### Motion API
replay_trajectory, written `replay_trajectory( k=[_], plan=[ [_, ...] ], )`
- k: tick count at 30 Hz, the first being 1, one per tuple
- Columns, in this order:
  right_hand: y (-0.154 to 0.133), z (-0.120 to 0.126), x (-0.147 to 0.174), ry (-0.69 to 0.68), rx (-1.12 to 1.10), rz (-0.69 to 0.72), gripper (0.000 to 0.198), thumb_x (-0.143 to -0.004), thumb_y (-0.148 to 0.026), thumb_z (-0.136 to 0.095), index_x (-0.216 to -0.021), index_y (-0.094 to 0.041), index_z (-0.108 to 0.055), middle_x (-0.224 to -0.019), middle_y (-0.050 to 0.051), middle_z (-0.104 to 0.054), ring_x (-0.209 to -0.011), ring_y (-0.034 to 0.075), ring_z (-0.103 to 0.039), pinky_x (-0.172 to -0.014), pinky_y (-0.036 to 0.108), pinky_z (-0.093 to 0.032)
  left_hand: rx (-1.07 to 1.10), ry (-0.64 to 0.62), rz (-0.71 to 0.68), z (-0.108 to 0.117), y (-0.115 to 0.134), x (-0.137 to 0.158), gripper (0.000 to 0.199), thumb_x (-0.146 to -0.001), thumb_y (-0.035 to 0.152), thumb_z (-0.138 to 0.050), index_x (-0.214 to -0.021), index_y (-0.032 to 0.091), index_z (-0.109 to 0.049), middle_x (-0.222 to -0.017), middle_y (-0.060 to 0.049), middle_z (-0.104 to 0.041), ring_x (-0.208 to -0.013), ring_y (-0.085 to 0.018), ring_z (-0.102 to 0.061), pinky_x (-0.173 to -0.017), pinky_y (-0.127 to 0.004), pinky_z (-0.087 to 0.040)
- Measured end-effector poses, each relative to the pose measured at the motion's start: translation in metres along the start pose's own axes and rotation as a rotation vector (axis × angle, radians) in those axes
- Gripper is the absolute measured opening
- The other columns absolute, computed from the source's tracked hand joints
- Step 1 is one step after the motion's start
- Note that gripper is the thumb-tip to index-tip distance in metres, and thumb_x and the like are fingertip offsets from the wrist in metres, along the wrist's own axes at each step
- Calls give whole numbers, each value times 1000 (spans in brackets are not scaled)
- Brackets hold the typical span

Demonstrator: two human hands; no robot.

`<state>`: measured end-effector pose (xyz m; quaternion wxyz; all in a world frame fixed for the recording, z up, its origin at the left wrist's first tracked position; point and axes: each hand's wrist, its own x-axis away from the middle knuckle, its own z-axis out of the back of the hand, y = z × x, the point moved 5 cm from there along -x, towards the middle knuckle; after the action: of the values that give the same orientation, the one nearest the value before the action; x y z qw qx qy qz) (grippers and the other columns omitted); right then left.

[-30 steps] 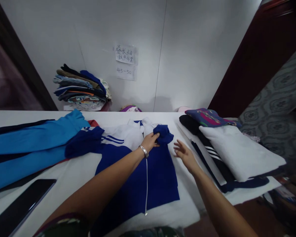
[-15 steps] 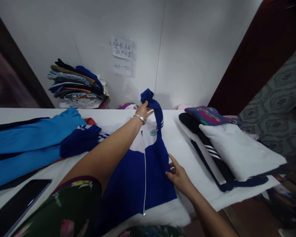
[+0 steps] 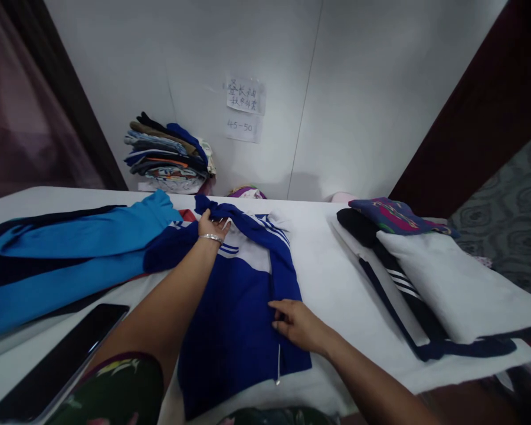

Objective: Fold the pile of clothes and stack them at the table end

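A blue and white zip jacket (image 3: 234, 319) lies on the white table, its right side folded over toward the middle. White stripes run along its sleeve (image 3: 265, 236), which crosses the white upper part to the left. My left hand (image 3: 215, 227), with a silver bracelet at the wrist, is closed on the sleeve near its cuff. At the jacket's folded right part, my right hand (image 3: 298, 324) has its index finger stretched over the cloth and the thumb bent below, pinching the blue fabric. The zipper's lower end (image 3: 278, 378) hangs out at the hem.
Bright blue and dark garments (image 3: 92, 236) lie at the left, with a black phone (image 3: 62, 360) before them. A tall stack of folded clothes (image 3: 170, 153) stands by the wall. Folded clothes with a white garment on top (image 3: 455, 283) lie at right. Handwritten papers (image 3: 245, 109) hang on the wall.
My left hand has drawn the sleeve leftward and down across the jacket. My right hand has moved inward with the right edge, which is now folded over. The view has shifted left.
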<state>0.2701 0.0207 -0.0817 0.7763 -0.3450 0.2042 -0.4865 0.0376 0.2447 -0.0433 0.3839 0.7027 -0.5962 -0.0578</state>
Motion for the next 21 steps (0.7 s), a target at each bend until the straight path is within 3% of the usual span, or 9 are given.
replay_trajectory(
  k=[2, 5, 7, 9, 11, 13, 17, 21],
  plan=[
    [0, 17, -3, 118, -28, 77, 40, -85, -21, -53, -124, -22, -61, -96, 5, -65, -78, 15, -61, -74, 29, -51, 27, 6, 6, 12, 0, 1, 22, -84, 39, -50, -80, 20, -61, -85, -3, -66, -85, -18, -63, -87, -35, -48],
    [9, 37, -13, 328, 63, 153, 42, -90, -28, -49, -130, -22, -55, -123, 10, -60, -112, 21, -57, -97, 38, -46, 119, -56, 0, 16, 1, 7, 17, -83, 30, -53, -80, 18, -64, -82, -3, -69, -80, -18, -65, -83, -34, -51],
    [23, 33, -24, 276, 170, 115, 50, -88, -32, -52, -136, -19, -49, -142, 12, -47, -133, 27, -40, -109, 46, -34, 173, -78, 2, 15, 2, 11, 13, -82, 23, -54, -77, 17, -64, -78, -3, -69, -75, -17, -65, -81, -32, -53],
    [39, 20, -33, 138, 262, 30, 56, -87, -32, -54, -140, -15, -45, -149, 14, -38, -140, 31, -27, -113, 51, -26, 187, -83, 13, 14, 5, 17, 10, -80, 19, -56, -75, 17, -64, -76, -3, -70, -74, -17, -66, -80, -32, -54],
    [52, 10, -38, 45, 296, -27, 59, -86, -33, -54, -141, -14, -43, -150, 15, -35, -141, 32, -24, -113, 53, -23, 181, -123, 7, 12, 9, 23, 10, -80, 16, -56, -78, 16, -66, -77, -3, -71, -76, -17, -67, -81, -32, -55],
    [57, 10, -42, 48, 262, -29, 58, -87, -37, -54, -140, -15, -44, -149, 14, -35, -142, 31, -24, -114, 53, -21, 157, -184, -21, 10, 14, 30, 12, -81, 15, -56, -82, 14, -68, -80, -5, -72, -80, -17, -68, -83, -31, -55],
    [58, 39, -60, 281, 16, 29, 46, -83, -37, -59, -125, -18, -62, -141, 11, -49, -136, 27, -36, -115, 49, -23, 56, -232, -137, 12, 20, 45, 13, -77, 13, -61, -85, 13, -70, -85, -6, -74, -89, -20, -68, -88, -34, -54],
    [78, 72, -102, 497, -562, -175, 22, -76, -25, -66, -97, -20, -71, -112, 6, -69, -114, 22, -58, -105, 39, -40, -46, -274, -326, 13, 20, 66, 23, -64, 14, -74, -87, 15, -72, -88, -4, -74, -97, -24, -67, -94, -38, -52]
  ],
)
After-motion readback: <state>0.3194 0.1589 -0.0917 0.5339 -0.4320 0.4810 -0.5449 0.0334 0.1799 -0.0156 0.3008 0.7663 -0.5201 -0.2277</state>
